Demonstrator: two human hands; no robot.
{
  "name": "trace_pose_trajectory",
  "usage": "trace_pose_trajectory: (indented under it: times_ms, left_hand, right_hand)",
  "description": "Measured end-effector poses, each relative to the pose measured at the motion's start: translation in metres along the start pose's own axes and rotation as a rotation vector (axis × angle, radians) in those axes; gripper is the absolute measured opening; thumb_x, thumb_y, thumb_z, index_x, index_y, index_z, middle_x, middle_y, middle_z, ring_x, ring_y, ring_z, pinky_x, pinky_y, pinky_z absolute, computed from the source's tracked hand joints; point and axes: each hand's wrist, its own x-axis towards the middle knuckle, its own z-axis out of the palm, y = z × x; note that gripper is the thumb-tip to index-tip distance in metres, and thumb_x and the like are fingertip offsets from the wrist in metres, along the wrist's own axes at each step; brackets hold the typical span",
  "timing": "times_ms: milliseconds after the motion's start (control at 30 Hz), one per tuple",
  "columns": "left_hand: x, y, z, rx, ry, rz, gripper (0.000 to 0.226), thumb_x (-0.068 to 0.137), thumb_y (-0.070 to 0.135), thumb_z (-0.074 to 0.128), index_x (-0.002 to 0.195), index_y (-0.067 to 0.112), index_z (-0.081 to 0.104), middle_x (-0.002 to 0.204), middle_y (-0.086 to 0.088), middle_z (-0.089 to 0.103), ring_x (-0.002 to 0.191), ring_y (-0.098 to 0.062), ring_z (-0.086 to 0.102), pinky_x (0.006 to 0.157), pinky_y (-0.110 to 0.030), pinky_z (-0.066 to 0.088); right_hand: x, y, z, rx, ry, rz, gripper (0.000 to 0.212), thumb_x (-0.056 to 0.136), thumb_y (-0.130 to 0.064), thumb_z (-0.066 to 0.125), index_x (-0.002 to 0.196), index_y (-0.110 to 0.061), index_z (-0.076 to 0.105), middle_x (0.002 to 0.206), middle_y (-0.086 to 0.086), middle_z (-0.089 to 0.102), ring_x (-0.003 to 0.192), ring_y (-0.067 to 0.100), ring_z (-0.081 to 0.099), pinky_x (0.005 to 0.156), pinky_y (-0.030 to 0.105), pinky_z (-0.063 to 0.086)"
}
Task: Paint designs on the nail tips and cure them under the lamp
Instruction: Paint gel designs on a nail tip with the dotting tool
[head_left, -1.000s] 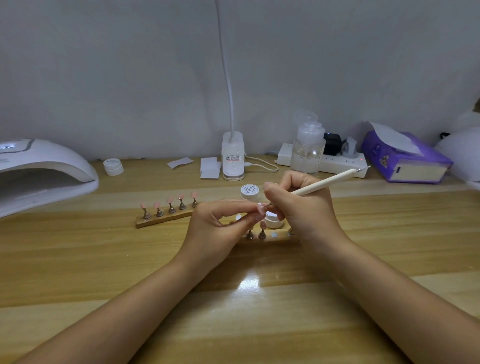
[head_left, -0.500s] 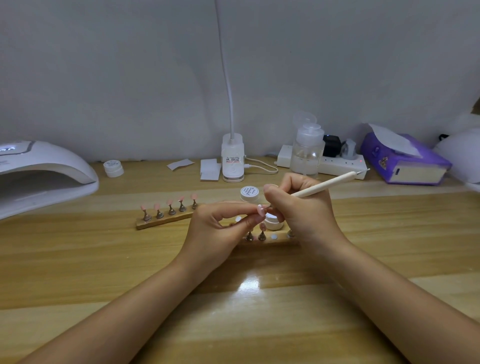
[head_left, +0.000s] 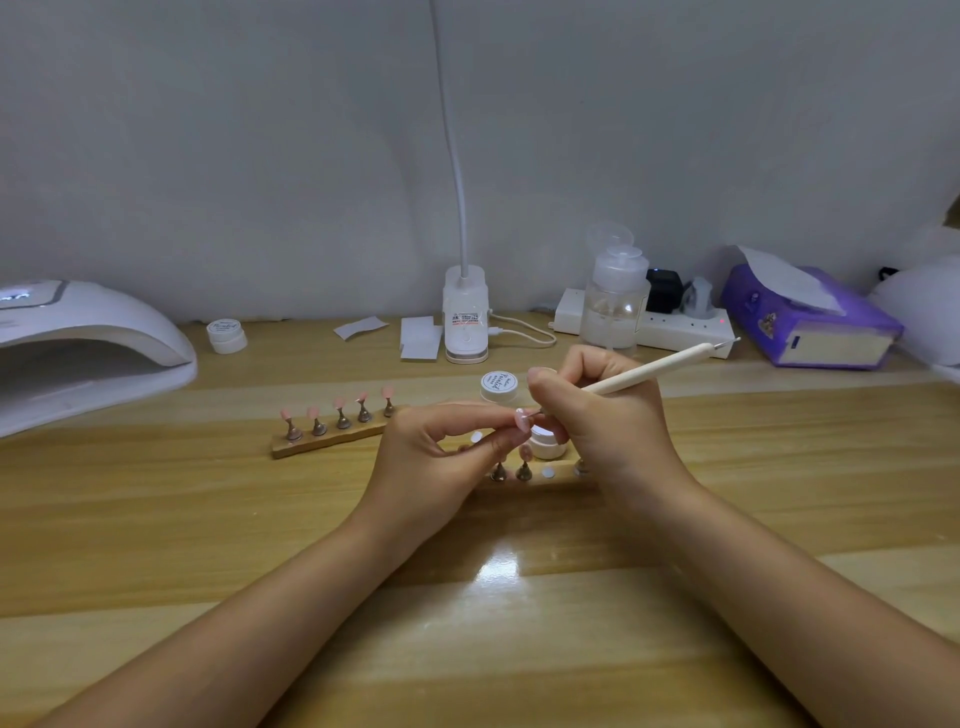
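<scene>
The left hand (head_left: 441, 457) has its fingers curled in, and its thumb and forefinger pinch a small pale pink nail tip (head_left: 521, 418) on its stand, held just above the nearer wooden holder strip (head_left: 540, 474). The right hand (head_left: 605, 421) grips a slim cream-coloured dotting pen (head_left: 654, 370) like a pencil, its lower point touching the pink nail tip. Just behind that nail tip sit an open white gel pot (head_left: 545, 442) and its round white lid (head_left: 498, 384). Left of the nail tip, a second wooden strip (head_left: 332, 439) carries five pink tips upright on metal pegs. All of this rests on a light wooden desk (head_left: 156, 519). Far left of the nail tip stands a white domed curing lamp (head_left: 88, 343); behind it, against the grey wall, stand a white desk lamp base (head_left: 466, 317), a clear pump bottle (head_left: 615, 301) and a purple tissue box (head_left: 810, 322).
</scene>
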Motion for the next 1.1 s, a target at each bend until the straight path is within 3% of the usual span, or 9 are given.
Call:
trace_pose_trajectory:
  times_ms: [233, 633, 733, 900, 1100]
  left_hand:
    - [0.0001, -0.0002, 0.0005, -0.011, 0.006, -0.004, 0.024, 0.071, 0.018, 0.068, 0.094, 0.015, 0.07, 0.08, 0.015, 0.071, 0.078, -0.003, 0.068, 0.071, -0.017, 0.052]
    - [-0.0004, 0.0031, 0.0007, 0.007, 0.006, -0.033, 0.029, 0.071, 0.018, 0.067, 0.098, 0.007, 0.068, 0.085, 0.003, 0.072, 0.08, -0.004, 0.068, 0.073, -0.021, 0.054]
    - [-0.0005, 0.0034, 0.0008, 0.001, 0.013, -0.048, 0.029, 0.071, 0.017, 0.067, 0.097, 0.005, 0.069, 0.087, 0.0, 0.072, 0.082, -0.005, 0.068, 0.075, -0.024, 0.054]
    - [-0.0009, 0.0038, 0.0008, -0.011, 0.018, -0.058, 0.029, 0.071, 0.018, 0.068, 0.097, 0.006, 0.069, 0.088, 0.0, 0.072, 0.086, -0.008, 0.068, 0.078, -0.028, 0.055]
    - [-0.0006, 0.0043, 0.0002, -0.01, 0.011, -0.044, 0.028, 0.07, 0.02, 0.067, 0.097, 0.013, 0.069, 0.087, 0.008, 0.071, 0.085, -0.004, 0.068, 0.076, -0.022, 0.053]
  right_hand:
    - [-0.0001, -0.0002, -0.0005, 0.001, -0.003, 0.007, 0.04, 0.073, -0.006, 0.063, 0.041, -0.021, 0.044, 0.037, -0.008, 0.044, 0.037, 0.004, 0.044, 0.045, 0.02, 0.042]
    - [0.0015, -0.0009, 0.0002, 0.048, 0.02, 0.03, 0.039, 0.077, 0.003, 0.059, 0.046, -0.015, 0.042, 0.036, -0.008, 0.041, 0.035, 0.003, 0.044, 0.049, 0.023, 0.046]
    - [0.0025, -0.0007, -0.0002, 0.093, 0.019, 0.057, 0.049, 0.078, 0.005, 0.056, 0.04, -0.021, 0.042, 0.036, -0.007, 0.038, 0.033, 0.003, 0.039, 0.051, 0.025, 0.048]
    - [0.002, -0.0002, -0.0014, 0.08, 0.006, 0.052, 0.047, 0.078, 0.003, 0.056, 0.04, -0.021, 0.042, 0.038, -0.006, 0.038, 0.034, 0.004, 0.037, 0.048, 0.021, 0.047]
    - [0.0001, -0.0011, -0.0017, 0.037, -0.023, 0.013, 0.049, 0.078, 0.002, 0.059, 0.039, -0.021, 0.041, 0.035, -0.008, 0.04, 0.033, 0.003, 0.039, 0.039, 0.014, 0.037]
